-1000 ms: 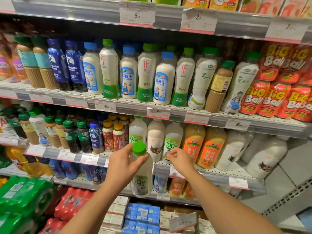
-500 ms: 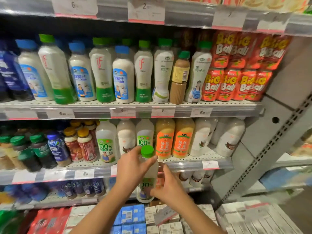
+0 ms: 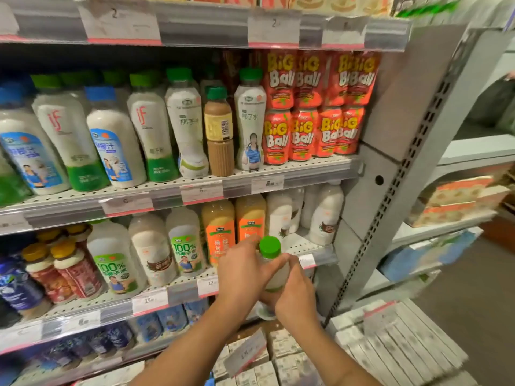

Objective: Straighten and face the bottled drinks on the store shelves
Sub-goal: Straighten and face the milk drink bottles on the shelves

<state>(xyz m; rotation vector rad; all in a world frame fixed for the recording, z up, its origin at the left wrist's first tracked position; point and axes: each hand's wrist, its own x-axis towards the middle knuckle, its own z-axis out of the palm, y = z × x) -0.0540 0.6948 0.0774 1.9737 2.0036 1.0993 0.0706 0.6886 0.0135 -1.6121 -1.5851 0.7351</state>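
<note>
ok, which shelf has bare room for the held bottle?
Lower shelf: a bare perforated patch in front of the white bottles, right of the orange bottles. Left of there it is packed to the edge. Both hands, left hand and right hand, hold the green-capped bottle before it.

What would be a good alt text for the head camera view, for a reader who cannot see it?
Both hands, left and right, hold a green-capped bottle in front of a store shelf. The shelves are filled with white and orange bottled drinks, and red Big Ball pouches stand on the shelf above, at the right.
</note>
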